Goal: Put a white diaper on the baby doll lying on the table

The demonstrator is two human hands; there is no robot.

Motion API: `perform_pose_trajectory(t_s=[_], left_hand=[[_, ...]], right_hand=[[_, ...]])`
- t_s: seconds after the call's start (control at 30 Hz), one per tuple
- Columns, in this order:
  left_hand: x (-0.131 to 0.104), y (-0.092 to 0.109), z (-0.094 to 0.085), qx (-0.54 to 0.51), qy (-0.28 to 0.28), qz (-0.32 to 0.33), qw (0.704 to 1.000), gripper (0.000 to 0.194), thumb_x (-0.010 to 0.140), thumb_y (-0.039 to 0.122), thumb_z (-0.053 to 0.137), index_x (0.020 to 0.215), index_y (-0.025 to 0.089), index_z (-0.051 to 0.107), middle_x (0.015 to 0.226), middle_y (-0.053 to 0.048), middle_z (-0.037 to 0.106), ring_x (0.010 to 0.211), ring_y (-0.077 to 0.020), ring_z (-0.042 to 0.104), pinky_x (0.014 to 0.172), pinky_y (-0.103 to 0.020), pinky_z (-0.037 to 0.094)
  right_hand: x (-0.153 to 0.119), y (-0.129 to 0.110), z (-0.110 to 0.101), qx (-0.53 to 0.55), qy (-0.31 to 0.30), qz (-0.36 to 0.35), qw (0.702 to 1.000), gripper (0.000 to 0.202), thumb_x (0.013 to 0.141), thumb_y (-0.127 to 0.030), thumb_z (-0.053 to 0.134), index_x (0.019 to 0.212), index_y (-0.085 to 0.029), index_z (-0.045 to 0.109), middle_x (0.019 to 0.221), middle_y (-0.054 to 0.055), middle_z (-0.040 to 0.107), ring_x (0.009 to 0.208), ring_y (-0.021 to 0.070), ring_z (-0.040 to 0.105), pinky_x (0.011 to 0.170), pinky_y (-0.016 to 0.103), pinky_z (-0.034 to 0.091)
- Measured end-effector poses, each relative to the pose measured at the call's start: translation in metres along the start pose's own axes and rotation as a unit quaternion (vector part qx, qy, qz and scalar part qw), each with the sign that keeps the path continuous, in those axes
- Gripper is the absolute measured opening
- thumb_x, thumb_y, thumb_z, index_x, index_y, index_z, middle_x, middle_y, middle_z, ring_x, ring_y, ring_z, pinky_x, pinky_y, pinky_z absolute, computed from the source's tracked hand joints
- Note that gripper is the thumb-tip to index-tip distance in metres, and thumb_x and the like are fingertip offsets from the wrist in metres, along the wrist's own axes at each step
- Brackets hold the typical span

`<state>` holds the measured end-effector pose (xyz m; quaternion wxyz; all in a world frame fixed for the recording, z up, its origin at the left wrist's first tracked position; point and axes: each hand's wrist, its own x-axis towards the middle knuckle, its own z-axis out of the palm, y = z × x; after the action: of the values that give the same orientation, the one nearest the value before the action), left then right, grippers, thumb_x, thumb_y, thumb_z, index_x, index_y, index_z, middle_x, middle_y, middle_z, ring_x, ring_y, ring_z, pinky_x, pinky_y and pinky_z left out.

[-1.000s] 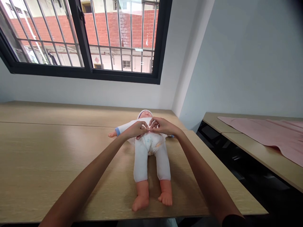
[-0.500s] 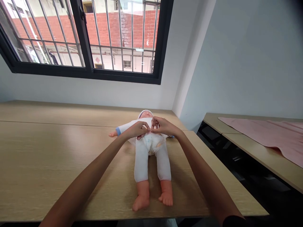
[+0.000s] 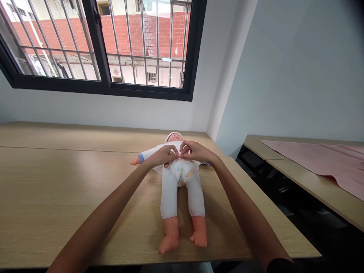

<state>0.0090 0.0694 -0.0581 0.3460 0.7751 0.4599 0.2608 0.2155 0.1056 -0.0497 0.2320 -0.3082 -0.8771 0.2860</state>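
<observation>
A baby doll (image 3: 169, 197) in white clothes with blue cuffs and a white cap lies on its back, feet toward me. Around its hips is a white diaper (image 3: 179, 172) with faint printed marks. At the diaper's upper front edge, my left hand (image 3: 165, 156) pinches with thumb and fingers. My right hand (image 3: 196, 151) pinches the same edge from the other side, its fingertips almost meeting the left ones. Both hands cover part of the doll's belly and the diaper's waist.
The doll lies on a light wooden table (image 3: 71, 197) near its right end. Beyond a dark gap, a second table (image 3: 298, 176) bears a pink cloth (image 3: 318, 157). A barred window (image 3: 148, 89) in a dark frame is set in the wall behind.
My fingertips have drawn slightly closer together at the diaper's waist edge. The doll lies as before, and the view has shifted very slightly.
</observation>
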Motion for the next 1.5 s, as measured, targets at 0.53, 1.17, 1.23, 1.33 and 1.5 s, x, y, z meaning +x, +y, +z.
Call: perform_pose_trajectory(t_s=[0.53, 1.17, 1.23, 1.33, 1.5], left_hand=[[-0.006, 0.011, 0.0, 0.008, 0.0, -0.014, 1.0, 0.013, 0.074, 0.029, 0.053, 0.081, 0.018, 0.054, 0.049, 0.006, 0.048, 0.046, -0.0099, 0.044, 0.051, -0.024, 0.032], [-0.003, 0.007, 0.002, 0.005, -0.004, 0.031, 0.999, 0.023, 0.085, 0.033, 0.048, 0.067, 0.018, 0.048, 0.046, 0.005, 0.045, 0.043, -0.0079, 0.042, 0.052, -0.023, 0.035], [-0.001, 0.007, 0.002, -0.016, 0.002, 0.028, 0.999, 0.027, 0.087, 0.037, 0.047, 0.068, 0.018, 0.047, 0.048, 0.004, 0.047, 0.043, -0.0083, 0.044, 0.051, -0.023, 0.036], [0.004, 0.0, -0.005, -0.053, 0.065, -0.029, 0.996, 0.026, 0.087, 0.045, 0.048, 0.083, 0.02, 0.048, 0.059, 0.002, 0.056, 0.046, -0.0108, 0.052, 0.047, -0.023, 0.04], [0.011, -0.033, -0.029, 0.028, 0.161, -0.129, 0.978, 0.041, 0.086, 0.054, 0.045, 0.069, 0.017, 0.05, 0.068, -0.006, 0.063, 0.051, -0.0137, 0.057, 0.05, -0.025, 0.045]], right_hand=[[-0.001, 0.001, 0.0, 0.0, 0.024, -0.014, 1.0, 0.026, 0.071, -0.029, 0.068, 0.083, -0.021, 0.047, 0.081, 0.0, 0.065, 0.072, 0.0154, 0.052, 0.061, 0.027, 0.035], [0.0, 0.005, -0.003, -0.017, -0.013, 0.016, 1.0, 0.017, 0.08, -0.024, 0.061, 0.097, -0.021, 0.057, 0.089, 0.003, 0.068, 0.085, 0.0199, 0.064, 0.071, 0.03, 0.046], [0.001, 0.005, -0.004, -0.007, -0.01, 0.016, 1.0, 0.016, 0.081, -0.023, 0.06, 0.097, -0.021, 0.057, 0.09, 0.003, 0.069, 0.086, 0.0198, 0.064, 0.072, 0.03, 0.047], [0.002, 0.016, -0.009, 0.024, 0.031, 0.044, 0.998, 0.014, 0.085, -0.028, 0.058, 0.098, -0.02, 0.057, 0.095, 0.005, 0.07, 0.089, 0.0193, 0.064, 0.074, 0.03, 0.048], [0.004, 0.063, -0.012, 0.011, 0.059, 0.177, 0.982, 0.05, 0.089, -0.06, 0.048, 0.074, -0.015, 0.06, 0.084, 0.014, 0.07, 0.072, 0.023, 0.065, 0.068, 0.034, 0.051]])
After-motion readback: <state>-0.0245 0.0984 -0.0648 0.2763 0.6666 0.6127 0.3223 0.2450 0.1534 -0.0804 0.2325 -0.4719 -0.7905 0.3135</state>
